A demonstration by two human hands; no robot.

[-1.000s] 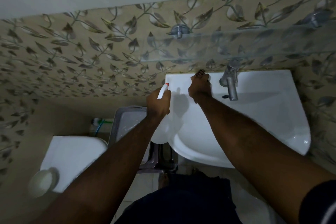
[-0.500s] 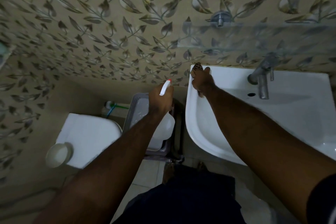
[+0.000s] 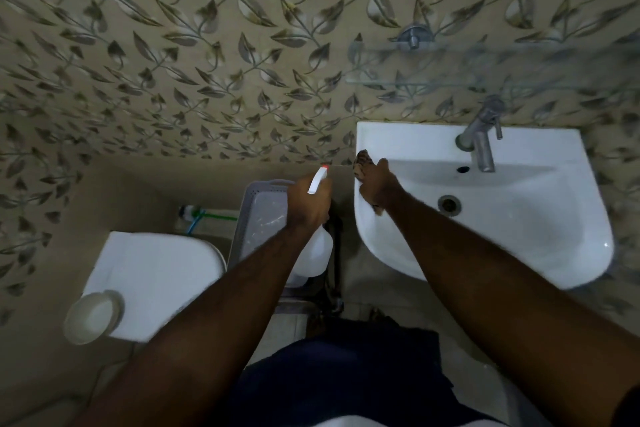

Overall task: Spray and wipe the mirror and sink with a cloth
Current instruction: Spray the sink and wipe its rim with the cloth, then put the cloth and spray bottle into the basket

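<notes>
White sink (image 3: 540, 218), cloth (image 3: 363, 163) on rim.

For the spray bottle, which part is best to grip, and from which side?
Probably the narrow neck just under the trigger head, coming from behind, as the left hand does now. The spray bottle hangs with its wide translucent body below the fist and its white nozzle pointing forward, so a grip there likely leaves a finger free for the trigger.

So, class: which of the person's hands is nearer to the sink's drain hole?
Right. The right hand presses a cloth on the sink's left rim, just left of the drain hole. The left hand holds the spray bottle outside the basin, farther left.
</notes>
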